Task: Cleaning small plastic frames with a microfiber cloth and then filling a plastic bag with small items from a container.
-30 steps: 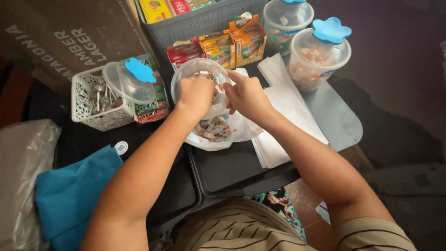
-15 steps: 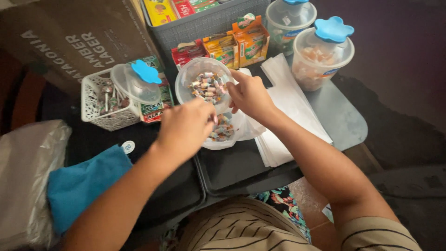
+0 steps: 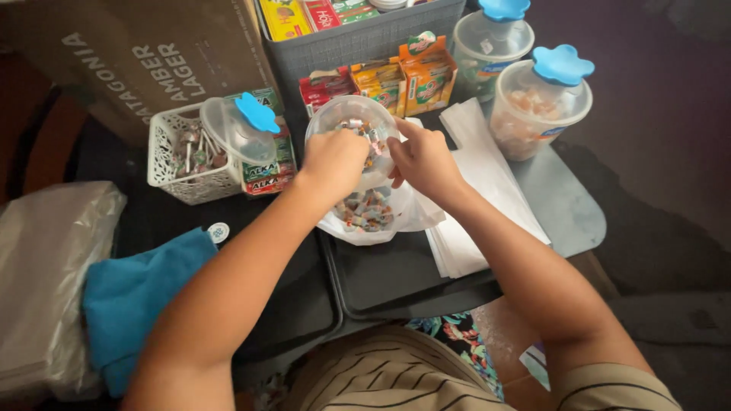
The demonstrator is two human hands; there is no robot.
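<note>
Head view. Clear jar (image 3: 352, 122) of wrapped candies (lid off) sits at 12 o'clock of the dark tray (image 3: 396, 274). Left hand (image 3: 333, 161) covers its mouth, fingers curled together; what they pinch cannot be told. Right hand (image 3: 423, 158) at 3 o'clock grips the rim. Candy bag (image 3: 373, 215) lies at 6 o'clock, touching the jar.

A big brown cardboard box (image 3: 145, 61) with pale letters stands at the back on the left. Beside it is a grey basket (image 3: 365, 46) with yellow and red packs (image 3: 301, 15) inside. In front of the basket stand small orange and green cartons (image 3: 415, 76) and flat red packs (image 3: 324, 87). A green and red box (image 3: 266, 171) sits just beside the white basket (image 3: 179, 160). A small round white sticker (image 3: 218, 231) lies by the blue cloth (image 3: 137, 297).
</note>
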